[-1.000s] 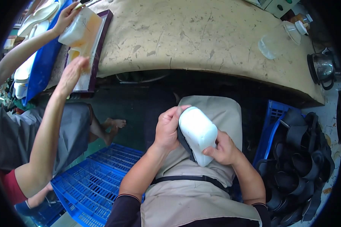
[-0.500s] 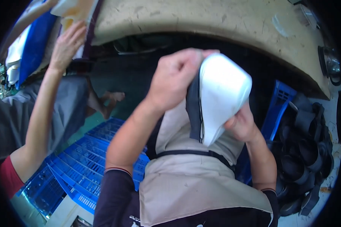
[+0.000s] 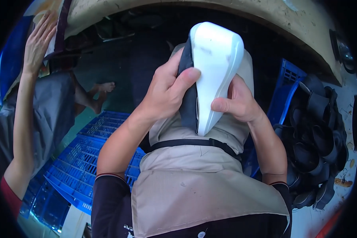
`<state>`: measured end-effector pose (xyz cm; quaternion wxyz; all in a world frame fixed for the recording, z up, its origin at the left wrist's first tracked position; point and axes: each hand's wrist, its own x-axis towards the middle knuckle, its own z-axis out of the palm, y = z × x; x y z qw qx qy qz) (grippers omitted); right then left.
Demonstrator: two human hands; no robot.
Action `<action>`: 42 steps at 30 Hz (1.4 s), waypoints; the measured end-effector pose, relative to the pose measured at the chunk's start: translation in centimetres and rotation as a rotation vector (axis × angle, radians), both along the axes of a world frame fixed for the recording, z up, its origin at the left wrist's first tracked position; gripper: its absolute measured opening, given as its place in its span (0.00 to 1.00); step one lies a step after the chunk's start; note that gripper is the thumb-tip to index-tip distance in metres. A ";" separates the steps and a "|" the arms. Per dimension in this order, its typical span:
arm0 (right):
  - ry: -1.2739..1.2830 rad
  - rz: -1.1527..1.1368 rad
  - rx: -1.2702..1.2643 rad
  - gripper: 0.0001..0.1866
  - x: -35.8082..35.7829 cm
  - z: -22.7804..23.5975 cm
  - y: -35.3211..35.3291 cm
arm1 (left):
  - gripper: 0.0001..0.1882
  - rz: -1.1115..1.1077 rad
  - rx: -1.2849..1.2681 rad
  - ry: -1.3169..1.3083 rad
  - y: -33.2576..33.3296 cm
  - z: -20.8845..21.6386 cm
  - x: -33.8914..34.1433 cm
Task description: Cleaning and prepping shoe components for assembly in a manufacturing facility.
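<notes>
A glossy white wedge-shaped shoe form [image 3: 214,63] is held up in front of my apron, its broad end at the top and its narrow end pointing down. Dark grey or black sheet material [image 3: 188,99] lies along its left side. My left hand [image 3: 166,89] is closed on that side, with the thumb pressed on the white edge and the fingers behind the dark material. On the opposite side, my right hand [image 3: 238,101] grips the lower part between its thumb, in front, and its fingers, mostly hidden behind.
A beige worktable [image 3: 305,37] curves across the far side. Blue plastic crates [image 3: 87,154] stand at the left, and another blue crate [image 3: 287,75] at the right beside a pile of black curved pieces [image 3: 319,146]. A co-worker's hand [image 3: 39,41] is at far left.
My left hand has moved from the form's upper edge down onto its left side, thumb now on the white face. The form stands straighter. The co-worker's hand now lies flatter.
</notes>
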<state>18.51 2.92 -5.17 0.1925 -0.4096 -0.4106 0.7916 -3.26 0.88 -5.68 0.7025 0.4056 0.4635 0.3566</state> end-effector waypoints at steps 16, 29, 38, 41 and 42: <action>-0.033 -0.136 -0.068 0.51 -1.5 -3.2 -4.4 | 0.36 0.070 0.060 -0.281 -5.4 -5.2 -1.0; -0.056 -0.304 0.115 0.49 -2.4 1.7 -3.6 | 0.31 0.290 0.222 0.148 -3.3 1.8 -1.7; 0.004 -0.370 0.674 0.51 -4.9 6.8 -2.1 | 0.31 0.273 0.482 0.585 -0.1 9.3 3.3; -0.213 -0.177 0.613 0.42 -2.9 10.2 -2.7 | 0.32 0.383 0.144 0.432 -0.1 8.0 2.7; -0.316 -0.184 0.662 0.37 -1.3 10.2 -2.9 | 0.33 0.387 0.159 0.402 -0.5 7.0 2.0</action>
